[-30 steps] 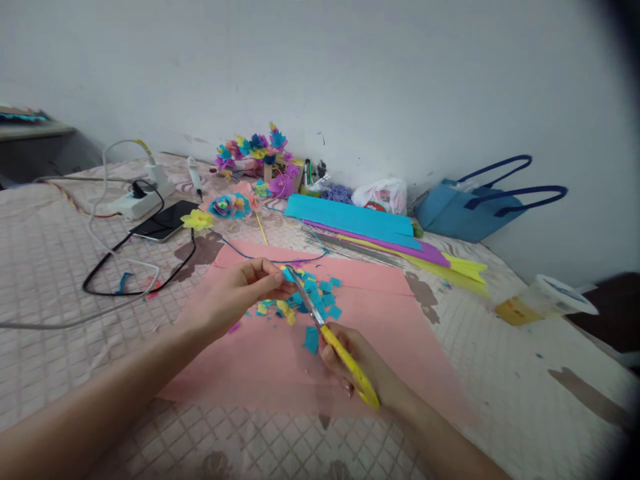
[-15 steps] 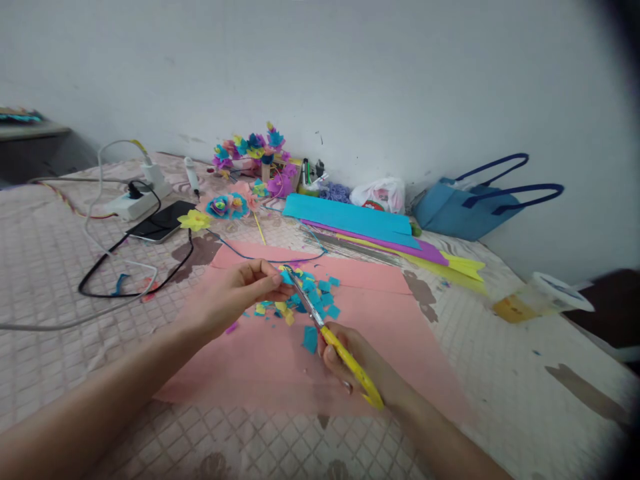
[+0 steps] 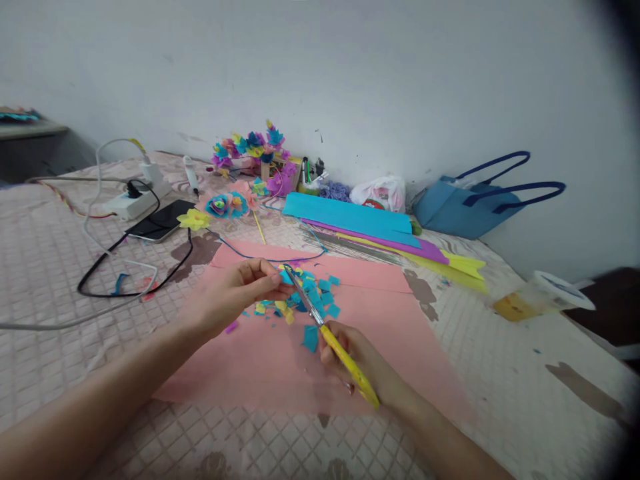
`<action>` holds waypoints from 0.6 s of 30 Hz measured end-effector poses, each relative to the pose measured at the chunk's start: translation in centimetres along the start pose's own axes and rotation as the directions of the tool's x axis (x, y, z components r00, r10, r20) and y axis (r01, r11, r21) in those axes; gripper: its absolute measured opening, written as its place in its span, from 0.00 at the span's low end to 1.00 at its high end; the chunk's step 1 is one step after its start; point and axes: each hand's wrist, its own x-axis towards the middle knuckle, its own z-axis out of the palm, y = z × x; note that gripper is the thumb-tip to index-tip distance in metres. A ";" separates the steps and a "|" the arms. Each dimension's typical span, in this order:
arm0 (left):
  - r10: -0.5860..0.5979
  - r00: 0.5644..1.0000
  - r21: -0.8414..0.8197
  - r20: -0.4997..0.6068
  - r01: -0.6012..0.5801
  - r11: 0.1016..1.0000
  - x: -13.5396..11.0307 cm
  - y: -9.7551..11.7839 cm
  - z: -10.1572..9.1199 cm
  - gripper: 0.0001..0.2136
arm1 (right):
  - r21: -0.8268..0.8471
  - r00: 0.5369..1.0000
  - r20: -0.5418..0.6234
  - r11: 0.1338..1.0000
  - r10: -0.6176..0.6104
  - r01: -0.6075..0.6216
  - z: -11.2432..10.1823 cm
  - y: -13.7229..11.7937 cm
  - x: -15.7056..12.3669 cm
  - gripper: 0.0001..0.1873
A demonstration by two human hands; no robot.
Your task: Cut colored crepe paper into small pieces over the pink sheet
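Note:
My left hand (image 3: 253, 283) pinches a small piece of blue paper (image 3: 286, 277) between thumb and fingers. In my right hand (image 3: 353, 353) are yellow-handled scissors (image 3: 345, 360), their blades pointing up and left to the edge of that piece. The blades look nearly closed. Below them, cut scraps of blue and yellow paper (image 3: 315, 293) lie in a loose heap on a pink paper sheet (image 3: 380, 333). One larger blue scrap (image 3: 310, 338) rests nearer to me, beside my right fingers.
Behind the sheet lie blue paper (image 3: 350, 213), purple and yellow strips, and thin wires (image 3: 350, 243). Paper flowers (image 3: 225, 205), a phone (image 3: 163, 221) and a power strip (image 3: 133, 200) with cables are left. A lidded cup (image 3: 540, 298) and a blue bag (image 3: 460, 210) stand right.
The scissors' yellow handle has shifted slightly left and the handles have drawn closer together. My left hand keeps its hold on the blue piece.

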 end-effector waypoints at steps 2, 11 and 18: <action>-0.004 1.000 0.002 0.003 0.004 1.000 0.0 0.0 0.1 0.07 | -0.035 1.000 -0.018 0.999 -0.013 0.012 -0.2 0.5 0.1 0.22; -0.215 0.946 0.151 0.244 0.182 0.972 -0.9 0.4 1.9 0.09 | 0.009 0.987 -0.123 0.994 -0.107 0.108 -0.5 0.7 0.8 0.22; -0.318 0.882 0.245 0.349 0.241 0.939 -1.0 -0.4 2.8 0.08 | 0.052 0.982 -0.141 0.990 -0.123 0.132 -0.3 0.7 1.2 0.17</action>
